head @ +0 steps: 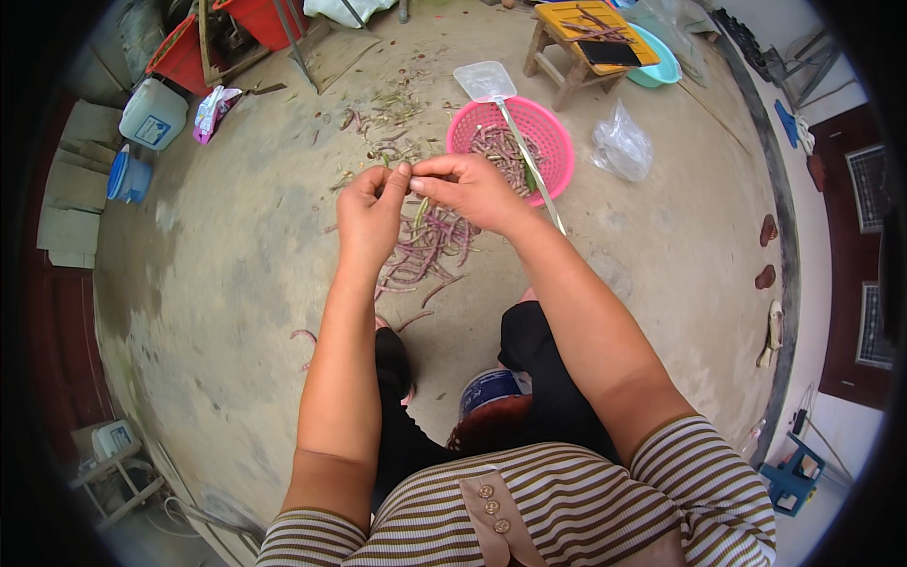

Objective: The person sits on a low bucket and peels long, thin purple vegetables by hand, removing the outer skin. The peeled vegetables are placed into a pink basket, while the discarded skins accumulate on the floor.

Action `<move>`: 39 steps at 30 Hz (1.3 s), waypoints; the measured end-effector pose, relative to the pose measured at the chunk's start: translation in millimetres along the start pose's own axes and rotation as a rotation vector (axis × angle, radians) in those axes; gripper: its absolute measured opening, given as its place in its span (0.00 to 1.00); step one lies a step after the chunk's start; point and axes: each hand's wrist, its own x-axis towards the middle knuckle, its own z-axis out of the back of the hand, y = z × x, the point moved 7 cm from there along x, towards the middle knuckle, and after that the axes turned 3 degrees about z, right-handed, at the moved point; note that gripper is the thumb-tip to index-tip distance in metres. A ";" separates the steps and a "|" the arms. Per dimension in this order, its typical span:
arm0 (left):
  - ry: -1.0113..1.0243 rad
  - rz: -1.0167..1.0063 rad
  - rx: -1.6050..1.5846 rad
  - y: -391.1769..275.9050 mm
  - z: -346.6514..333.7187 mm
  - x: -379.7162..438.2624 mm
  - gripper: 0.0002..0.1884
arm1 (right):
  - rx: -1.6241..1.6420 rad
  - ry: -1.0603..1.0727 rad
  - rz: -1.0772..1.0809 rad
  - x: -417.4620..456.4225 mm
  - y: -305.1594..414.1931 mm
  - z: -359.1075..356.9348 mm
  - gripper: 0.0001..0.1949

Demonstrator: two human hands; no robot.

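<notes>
My left hand (373, 205) and my right hand (468, 190) meet at the fingertips over the floor. A green bean pod (421, 212) hangs just below the fingertips; whether they pinch it or something small, I cannot tell. Under the hands lies a loose pile of purple bean pods (425, 248). Right behind my right hand stands a pink plastic basket (563, 142) holding shelled beans or pieces of pod (496, 145). Across its rim rests a fly swatter (486, 81), its pale handle reaching down past the basket's near side.
Empty husks (397, 106) litter the floor beyond the pile. A clear plastic bag (622, 145) lies right of the basket. Behind it stand a wooden stool (549, 49) with a yellow top bearing pods and a black phone (608, 53), and a turquoise basin (662, 60). Red buckets (181, 60) stand back left.
</notes>
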 end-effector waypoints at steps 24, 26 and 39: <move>-0.122 0.320 -0.667 7.7 -12.9 -2.8 0.13 | 0.868 -0.419 0.005 8.8 -12.4 12.8 0.12; -0.115 0.325 -0.662 8.4 -11.5 -3.7 0.13 | 0.931 -0.439 -0.003 8.8 -13.8 21.2 0.12; -0.117 0.303 -0.673 7.7 11.5 0.5 0.12 | 1.120 -0.490 0.009 9.2 -18.7 52.0 0.11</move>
